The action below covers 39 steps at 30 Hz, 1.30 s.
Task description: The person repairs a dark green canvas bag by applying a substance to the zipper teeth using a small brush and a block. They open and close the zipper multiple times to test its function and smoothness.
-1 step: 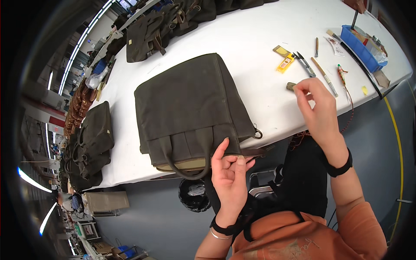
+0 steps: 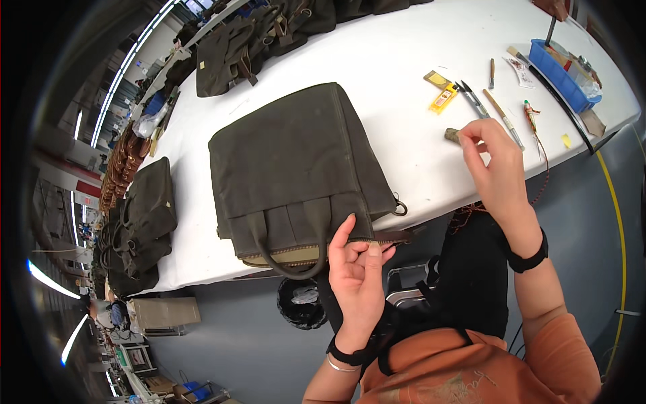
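Note:
A dark olive fabric bag (image 2: 282,155) lies on the white table, its two handles toward me. Along its near edge a brass-toothed zipper (image 2: 296,258) gapes and shows a tan lining. My left hand (image 2: 356,283) pinches the zipper's right end between thumb and fingers, its index finger raised against the bag. Farther right, my right hand (image 2: 496,158) is closed in a pinch above the table. Its fingertips are at a small olive-brown lump (image 2: 452,135); I cannot tell whether they touch it or hold something too fine to see.
Beyond my right hand lie grey snips (image 2: 473,101), a yellow packet (image 2: 443,98), a thin wooden-handled tool (image 2: 503,119) and a cord (image 2: 530,118). A blue bin (image 2: 564,77) stands at the far right. More dark bags (image 2: 232,57) lie at the back and left. A black-lined bin (image 2: 302,303) is below the table.
My right hand has shifted very slightly to the right. My left hand and the bag stay as they were.

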Tool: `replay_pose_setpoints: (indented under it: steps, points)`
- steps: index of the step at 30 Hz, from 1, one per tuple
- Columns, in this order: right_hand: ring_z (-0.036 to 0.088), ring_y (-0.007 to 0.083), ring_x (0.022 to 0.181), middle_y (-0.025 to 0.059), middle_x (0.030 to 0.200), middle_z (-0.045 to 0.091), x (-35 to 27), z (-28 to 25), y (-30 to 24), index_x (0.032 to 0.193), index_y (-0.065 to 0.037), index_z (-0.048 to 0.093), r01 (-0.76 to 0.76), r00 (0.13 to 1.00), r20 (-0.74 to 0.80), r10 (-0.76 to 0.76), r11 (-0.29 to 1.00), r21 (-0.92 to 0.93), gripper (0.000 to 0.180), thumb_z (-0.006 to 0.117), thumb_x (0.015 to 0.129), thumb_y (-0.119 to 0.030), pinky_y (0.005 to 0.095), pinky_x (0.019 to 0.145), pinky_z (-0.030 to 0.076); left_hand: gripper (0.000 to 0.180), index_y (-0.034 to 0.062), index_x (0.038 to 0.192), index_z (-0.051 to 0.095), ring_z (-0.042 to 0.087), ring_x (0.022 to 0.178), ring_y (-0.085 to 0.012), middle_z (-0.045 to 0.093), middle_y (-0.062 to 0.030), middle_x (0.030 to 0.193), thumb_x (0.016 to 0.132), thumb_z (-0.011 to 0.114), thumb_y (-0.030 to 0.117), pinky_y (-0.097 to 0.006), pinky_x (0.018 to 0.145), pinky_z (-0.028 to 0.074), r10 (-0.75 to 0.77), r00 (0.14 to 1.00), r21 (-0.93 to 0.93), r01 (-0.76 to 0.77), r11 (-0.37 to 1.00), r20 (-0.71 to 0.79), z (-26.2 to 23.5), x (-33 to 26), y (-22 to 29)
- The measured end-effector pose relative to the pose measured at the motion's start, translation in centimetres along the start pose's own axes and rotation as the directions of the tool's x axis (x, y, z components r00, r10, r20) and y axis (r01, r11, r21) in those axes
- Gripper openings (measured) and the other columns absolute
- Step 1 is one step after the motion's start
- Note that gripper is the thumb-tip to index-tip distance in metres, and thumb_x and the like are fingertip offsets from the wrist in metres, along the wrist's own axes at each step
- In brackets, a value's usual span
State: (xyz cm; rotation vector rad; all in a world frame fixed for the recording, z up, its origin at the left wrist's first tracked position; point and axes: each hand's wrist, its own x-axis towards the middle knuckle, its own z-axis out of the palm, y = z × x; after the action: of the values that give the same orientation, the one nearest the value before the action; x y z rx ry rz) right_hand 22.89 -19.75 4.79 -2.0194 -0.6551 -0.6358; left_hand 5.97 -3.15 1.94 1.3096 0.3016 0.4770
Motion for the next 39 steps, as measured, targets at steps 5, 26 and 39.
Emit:
replay_pose_setpoints:
  steps: [5,26,39]
  points:
    - [0.061,0.0329,0.088,0.0163,0.098,0.063,0.3,0.4,1.0,0.1,0.003,0.063,0.061,0.998,0.0,-0.062,0.978,-0.198,0.017,0.064,0.084,0.002,0.039,0.076,0.049,0.059,0.0041,0.147,0.03,0.066,0.097,-0.0173,0.063,-0.0101,0.105,0.094,0.056,-0.004,-0.032,0.089,0.056,0.028,1.0,-0.024,-0.028,0.999,0.006,0.0,0.0,-0.8]
    - [0.062,0.0306,0.072,0.0135,0.087,0.058,-5.6,2.5,-5.1,0.107,0.001,0.062,-0.017,0.93,0.34,-0.142,0.906,0.422,0.022,0.067,0.085,0.0,0.0372,0.062,0.05,0.085,0.0048,0.155,0.012,0.069,0.094,-0.0175,0.068,-0.0159,0.103,0.087,0.059,-0.014,-0.032,0.089,0.057,-0.066,0.985,-0.043,0.073,0.996,0.158,-0.6,1.4,0.1]
    - [0.06,0.0271,0.077,0.0125,0.089,0.053,-4.9,4.1,-5.0,0.106,0.005,0.062,0.277,0.895,0.273,-0.353,0.919,0.28,0.031,0.067,0.076,0.001,0.036,0.063,0.052,0.093,0.0107,0.157,0.003,0.068,0.094,-0.0165,0.07,-0.0124,0.096,0.087,0.058,-0.016,-0.03,0.088,0.055,-0.109,0.965,-0.063,0.127,0.99,0.237,-1.0,3.7,0.7]
